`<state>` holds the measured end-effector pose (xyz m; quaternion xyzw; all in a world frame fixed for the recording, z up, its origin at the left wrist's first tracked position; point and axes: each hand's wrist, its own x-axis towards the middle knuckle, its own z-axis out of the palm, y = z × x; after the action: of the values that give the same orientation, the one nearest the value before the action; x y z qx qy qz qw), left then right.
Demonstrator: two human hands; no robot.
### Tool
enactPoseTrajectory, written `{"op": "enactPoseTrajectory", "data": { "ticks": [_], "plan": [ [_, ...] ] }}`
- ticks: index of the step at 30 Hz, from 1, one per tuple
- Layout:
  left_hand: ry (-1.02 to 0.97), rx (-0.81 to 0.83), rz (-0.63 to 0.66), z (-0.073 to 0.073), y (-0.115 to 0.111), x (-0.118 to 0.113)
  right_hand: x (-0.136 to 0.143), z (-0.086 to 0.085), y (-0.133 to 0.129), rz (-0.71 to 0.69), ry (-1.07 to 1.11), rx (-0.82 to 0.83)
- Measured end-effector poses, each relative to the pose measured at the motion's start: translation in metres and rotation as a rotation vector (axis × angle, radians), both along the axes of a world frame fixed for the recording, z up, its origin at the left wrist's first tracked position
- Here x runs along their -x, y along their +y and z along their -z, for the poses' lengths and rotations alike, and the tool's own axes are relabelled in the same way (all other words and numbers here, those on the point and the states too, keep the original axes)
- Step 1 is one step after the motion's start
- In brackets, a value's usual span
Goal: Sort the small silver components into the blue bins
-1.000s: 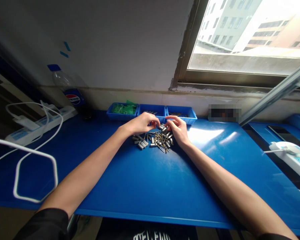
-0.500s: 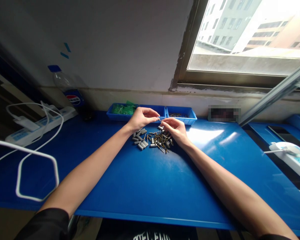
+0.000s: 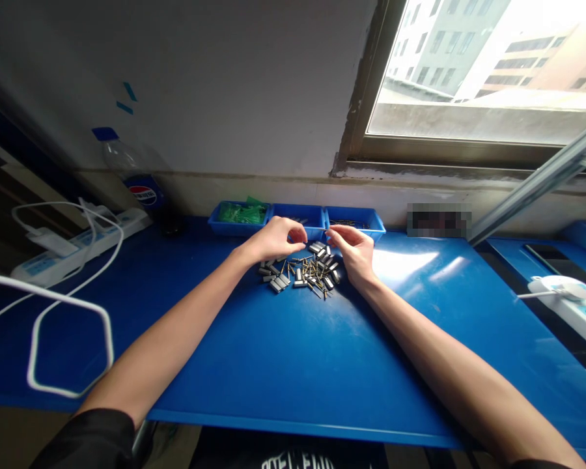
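Above the left part of a pile of small metal blocks and brass-coloured pins (image 3: 312,272), my left hand (image 3: 279,237) has its fingers curled, thumb near the fingertips; anything between them is too small to make out. My right hand (image 3: 354,251) is at the pile's right edge, with thumb and index finger pinched at the front rim of the blue bins. A thin piece seems to stick out from that pinch toward the left. The two hands are apart.
Behind the hands stand three joined blue bins: green bags (image 3: 241,213) in the left one, thin pins (image 3: 346,223) in the right. A cola bottle (image 3: 144,189) and power strip (image 3: 78,251) with white cables stand left; another power strip (image 3: 573,306) lies right.
My hands have moved apart from where their fingertips met above the pile. The right hand has shifted right, and more of the metal blocks shows between them.
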<state>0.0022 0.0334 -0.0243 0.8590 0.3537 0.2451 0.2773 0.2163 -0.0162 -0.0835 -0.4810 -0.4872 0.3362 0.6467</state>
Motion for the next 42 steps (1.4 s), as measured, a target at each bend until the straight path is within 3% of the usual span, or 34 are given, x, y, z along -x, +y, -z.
{"op": "enactPoseTrajectory", "data": {
  "ticks": [4,11,18,24,30,35,42],
  "plan": [
    [0.147,0.019,0.141,-0.005,0.001,0.008,-0.004,0.005,0.005,0.154,0.007,-0.06],
    [0.184,0.0,0.15,0.007,0.001,0.004,-0.002,0.005,0.002,0.103,-0.092,-0.08],
    [0.276,-0.051,0.14,0.009,-0.001,0.002,0.002,-0.002,-0.002,0.051,-0.092,-0.05],
    [0.132,0.018,0.105,0.002,0.003,0.006,0.002,-0.001,-0.001,0.024,-0.091,-0.03],
    [-0.135,0.041,0.051,-0.009,0.0,0.003,0.001,0.0,-0.001,-0.049,-0.116,0.01],
    [-0.325,0.097,-0.006,-0.003,0.001,-0.002,0.0,-0.004,-0.005,-0.21,-0.116,0.012],
    [-0.332,0.119,-0.034,0.011,0.002,-0.008,0.001,-0.007,-0.006,-0.336,-0.072,0.085]
  ]
}}
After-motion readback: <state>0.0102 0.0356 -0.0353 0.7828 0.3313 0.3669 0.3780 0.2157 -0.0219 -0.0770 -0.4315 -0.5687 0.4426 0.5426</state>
